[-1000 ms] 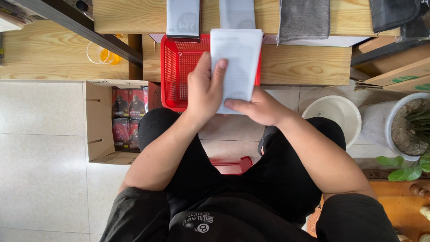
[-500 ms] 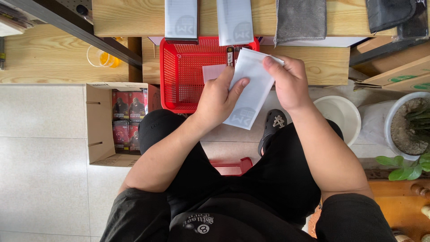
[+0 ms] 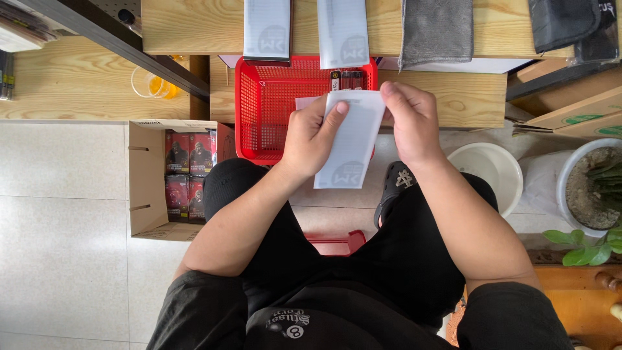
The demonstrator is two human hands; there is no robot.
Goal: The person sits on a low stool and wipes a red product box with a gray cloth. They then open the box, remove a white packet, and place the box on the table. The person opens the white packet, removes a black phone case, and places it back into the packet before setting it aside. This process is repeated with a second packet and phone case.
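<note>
1. Head view: you've got a white flat pouch (image 3: 350, 139) pinched in both hands, held upright over the near edge of the red basket (image 3: 259, 110).
2. Your left hand (image 3: 310, 139) grips its left edge, thumb across the front.
3. Your right hand (image 3: 409, 120) is clamped on the top right corner.
4. A cardboard box (image 3: 144, 188) of red packs sits on the floor to your left.
</note>
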